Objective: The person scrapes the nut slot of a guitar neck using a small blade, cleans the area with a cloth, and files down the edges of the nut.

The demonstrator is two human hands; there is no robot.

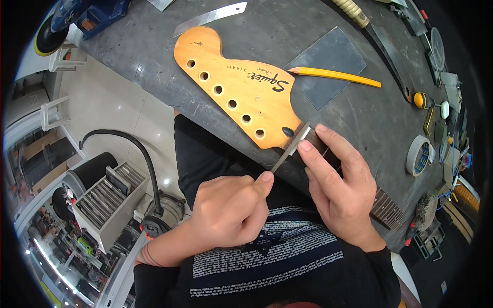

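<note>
An electric guitar's light wooden headstock [236, 87], with a row of round tuner holes, lies on the workbench. Its dark fretboard [389, 209] runs toward the lower right, partly under my right hand. A white guitar nut [303, 138] shows where headstock and fretboard meet. My left hand [233, 208] is closed, pinching the near end of a thin flat grey strip [285, 156] that looks like a small file; it lies slanted alongside the nut. With bent fingers, my right hand [341, 182] presses its fingertips on the nut. Its thumb is partly hidden beside the neck.
A yellow pencil [339, 76] lies across a dark sandpaper sheet [328, 56]. Beyond the headstock is a steel ruler [210, 18]. A handled blade tool [380, 43], a tape roll [419, 155] and a brush [425, 211] line the right side. The workbench edge [149, 95] runs diagonally at left.
</note>
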